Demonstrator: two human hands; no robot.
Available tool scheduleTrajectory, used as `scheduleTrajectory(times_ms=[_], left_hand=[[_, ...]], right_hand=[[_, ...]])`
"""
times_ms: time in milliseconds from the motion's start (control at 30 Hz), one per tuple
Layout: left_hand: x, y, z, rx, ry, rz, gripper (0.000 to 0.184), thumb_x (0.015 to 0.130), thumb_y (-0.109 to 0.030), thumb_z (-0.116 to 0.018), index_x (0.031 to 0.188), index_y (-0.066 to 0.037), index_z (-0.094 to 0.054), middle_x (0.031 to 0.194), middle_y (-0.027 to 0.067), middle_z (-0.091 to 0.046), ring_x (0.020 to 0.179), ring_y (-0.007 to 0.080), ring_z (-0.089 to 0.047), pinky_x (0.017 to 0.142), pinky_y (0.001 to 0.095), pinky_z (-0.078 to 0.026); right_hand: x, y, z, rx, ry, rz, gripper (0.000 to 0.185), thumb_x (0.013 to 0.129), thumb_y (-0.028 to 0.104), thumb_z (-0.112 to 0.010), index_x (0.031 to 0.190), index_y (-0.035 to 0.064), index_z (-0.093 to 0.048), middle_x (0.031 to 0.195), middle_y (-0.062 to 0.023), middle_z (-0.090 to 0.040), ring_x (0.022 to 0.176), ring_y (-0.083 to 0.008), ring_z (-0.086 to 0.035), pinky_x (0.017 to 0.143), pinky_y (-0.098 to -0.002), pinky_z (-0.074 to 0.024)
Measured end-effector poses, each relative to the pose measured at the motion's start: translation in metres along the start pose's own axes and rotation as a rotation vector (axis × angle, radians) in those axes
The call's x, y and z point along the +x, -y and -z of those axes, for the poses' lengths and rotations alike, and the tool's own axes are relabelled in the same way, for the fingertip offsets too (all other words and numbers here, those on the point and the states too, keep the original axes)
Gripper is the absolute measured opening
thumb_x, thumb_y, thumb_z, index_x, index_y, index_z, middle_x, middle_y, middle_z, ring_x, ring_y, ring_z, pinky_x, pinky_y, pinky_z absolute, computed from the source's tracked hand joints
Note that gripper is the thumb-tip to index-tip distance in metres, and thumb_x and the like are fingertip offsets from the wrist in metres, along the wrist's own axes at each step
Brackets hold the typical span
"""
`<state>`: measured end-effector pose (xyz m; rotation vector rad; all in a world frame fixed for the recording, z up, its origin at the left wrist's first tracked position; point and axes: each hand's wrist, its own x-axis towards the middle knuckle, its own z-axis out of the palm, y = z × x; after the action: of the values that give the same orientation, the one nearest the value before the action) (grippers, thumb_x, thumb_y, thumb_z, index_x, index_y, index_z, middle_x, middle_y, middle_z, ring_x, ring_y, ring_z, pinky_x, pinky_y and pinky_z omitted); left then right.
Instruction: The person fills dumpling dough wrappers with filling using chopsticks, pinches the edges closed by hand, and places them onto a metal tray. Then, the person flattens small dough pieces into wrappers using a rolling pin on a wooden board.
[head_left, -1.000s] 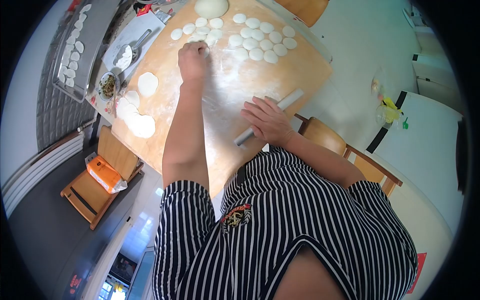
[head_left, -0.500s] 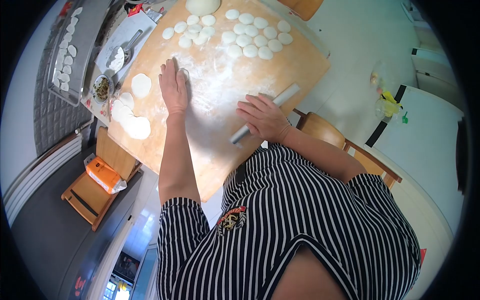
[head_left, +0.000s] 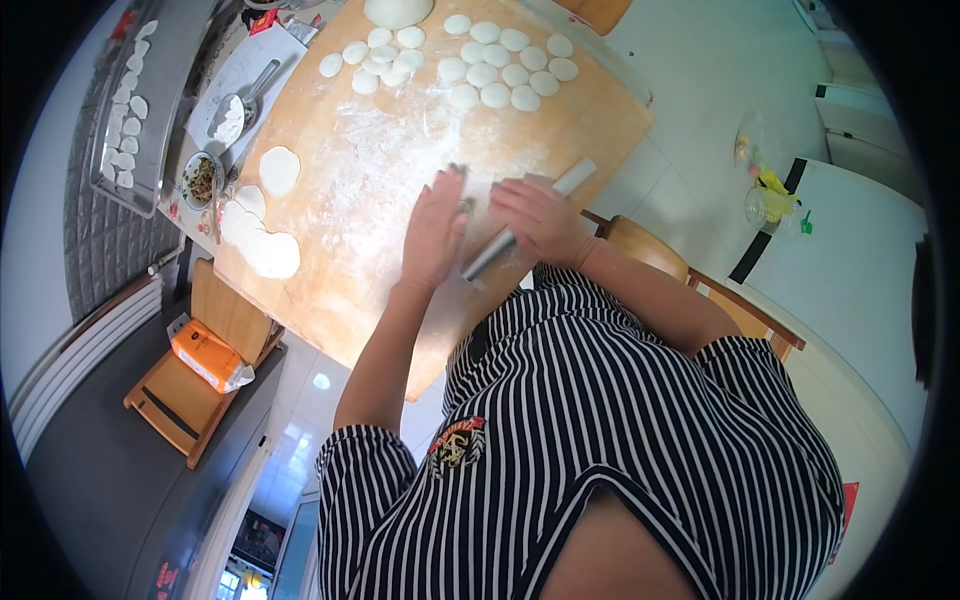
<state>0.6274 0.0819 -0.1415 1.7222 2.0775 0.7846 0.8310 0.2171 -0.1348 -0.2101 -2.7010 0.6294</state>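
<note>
My left hand (head_left: 435, 235) is over the middle of the floured wooden board (head_left: 350, 300), its fingers blurred. A small pale dough disc (head_left: 465, 206) shows between its thumb and forefinger. My right hand (head_left: 545, 225) rests across the grey-white rolling pin (head_left: 578, 176), palm down, with its fingers toward my left hand; the pin lies at a slant under the palm. Several small dough discs (head_left: 482, 74) spread over the far part of the board, near a large dough lump (head_left: 398, 10). Wider, flat wrappers (head_left: 280, 171) lie at the board's left edge, some overlapping.
Left of the board are a bowl of filling (head_left: 202, 180), a bowl of white flour (head_left: 231, 122) and a metal tray (head_left: 150, 150) with dumplings. An orange package (head_left: 207, 354) sits on a wooden chair (head_left: 175, 405). Another chair (head_left: 645, 248) stands at the board's right.
From the far dough discs my left hand has come back over the board, then right toward the rolling pin, with a small disc. My right hand stays at the pin, its fingers slightly shifted.
</note>
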Motion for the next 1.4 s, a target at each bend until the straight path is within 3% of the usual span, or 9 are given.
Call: scheduleTrajectory(times_ms=[100,200,333,433,700,867,1000,1133,1400], left_hand=[[-0.007,-0.010,0.009,-0.294,-0.219,0.243,0.036,0.089,-0.016,-0.067,0.125,-0.009,-0.067,0.136,0.0159,-0.058,0.131,0.0354,-0.048,0.114,0.0462,-0.032],[-0.005,-0.022,0.009,0.068,-0.189,0.211,0.032,0.072,-0.011,-0.081,0.101,-0.007,-0.069,0.108,0.0115,-0.065,0.102,0.0302,-0.059,0.088,0.0414,-0.048],[0.002,-0.024,0.004,-0.328,-0.032,0.350,0.018,0.079,-0.006,-0.076,0.095,-0.005,-0.068,0.083,0.0095,-0.065,0.083,0.0280,-0.063,0.080,0.0384,-0.050],[0.029,-0.001,0.012,-0.571,-0.304,0.660,0.012,0.083,-0.006,-0.074,0.093,-0.003,-0.068,0.084,0.0089,-0.068,0.075,0.0209,-0.062,0.073,0.0324,-0.051],[0.008,-0.002,0.003,-0.389,-0.091,0.396,0.012,0.082,-0.005,-0.076,0.093,-0.003,-0.071,0.082,0.0048,-0.068,0.074,0.0135,-0.062,0.073,0.0279,-0.052],[0.010,-0.009,0.014,-0.437,0.047,0.612,0.012,0.088,-0.007,-0.069,0.098,-0.002,-0.074,0.081,0.0056,-0.070,0.069,0.0138,-0.060,0.072,0.0284,-0.051],[0.024,-0.009,0.028,-0.274,0.050,0.529,0.011,0.087,-0.004,-0.062,0.093,-0.003,-0.072,0.095,0.0175,-0.068,0.085,0.0327,-0.066,0.078,0.0394,-0.052],[0.015,-0.006,0.013,-0.175,-0.022,0.345,0.014,0.084,-0.006,-0.067,0.098,-0.003,-0.070,0.090,0.0147,-0.065,0.083,0.0285,-0.065,0.078,0.0364,-0.052],[-0.002,-0.014,0.025,-0.413,0.113,0.689,0.018,0.089,-0.016,-0.071,0.098,-0.001,-0.070,0.094,0.0088,-0.070,0.085,0.0154,-0.065,0.078,0.0292,-0.052]], right_hand=[[-0.007,-0.003,0.006,-0.129,-0.061,-0.130,0.043,0.083,0.017,-0.060,0.125,0.0068,-0.062,0.134,-0.0086,-0.060,0.127,-0.0262,-0.053,0.110,-0.0435,-0.0380],[-0.003,-0.002,0.008,-0.137,-0.064,-0.105,0.040,0.083,0.018,-0.060,0.121,0.0061,-0.064,0.131,-0.0082,-0.062,0.125,-0.0257,-0.054,0.108,-0.0431,-0.0392],[0.005,-0.001,0.010,-0.138,-0.086,-0.097,0.038,0.082,0.017,-0.061,0.118,0.0059,-0.065,0.131,-0.0075,-0.062,0.123,-0.0252,-0.055,0.107,-0.0429,-0.0400],[0.006,0.001,0.009,-0.131,-0.093,-0.120,0.035,0.082,0.014,-0.059,0.115,0.0052,-0.067,0.127,-0.0078,-0.065,0.121,-0.0268,-0.057,0.105,-0.0425,-0.0423],[0.037,0.012,0.003,-0.346,-0.062,-0.189,0.051,0.086,0.017,-0.061,0.136,0.0077,-0.057,0.143,-0.0113,-0.053,0.134,-0.0295,-0.048,0.113,-0.0513,-0.0341],[0.117,0.004,-0.021,-0.405,-0.092,-0.185,0.050,0.093,0.023,-0.058,0.140,0.0103,-0.053,0.146,-0.0087,-0.052,0.139,-0.0272,-0.042,0.115,-0.0525,-0.0292],[0.141,-0.005,-0.037,-0.346,-0.196,-0.233,0.050,0.093,0.022,-0.057,0.141,0.0118,-0.052,0.146,-0.0071,-0.052,0.142,-0.0272,-0.039,0.117,-0.0512,-0.0260],[0.077,0.013,-0.016,-0.371,-0.045,-0.276,0.051,0.089,0.017,-0.057,0.139,0.0076,-0.054,0.146,-0.0119,-0.051,0.139,-0.0298,-0.042,0.117,-0.0525,-0.0270],[0.077,0.016,-0.014,-0.369,0.010,-0.213,0.050,0.089,0.015,-0.057,0.138,0.0032,-0.053,0.144,-0.0167,-0.051,0.137,-0.0329,-0.044,0.115,-0.0545,-0.0277]])
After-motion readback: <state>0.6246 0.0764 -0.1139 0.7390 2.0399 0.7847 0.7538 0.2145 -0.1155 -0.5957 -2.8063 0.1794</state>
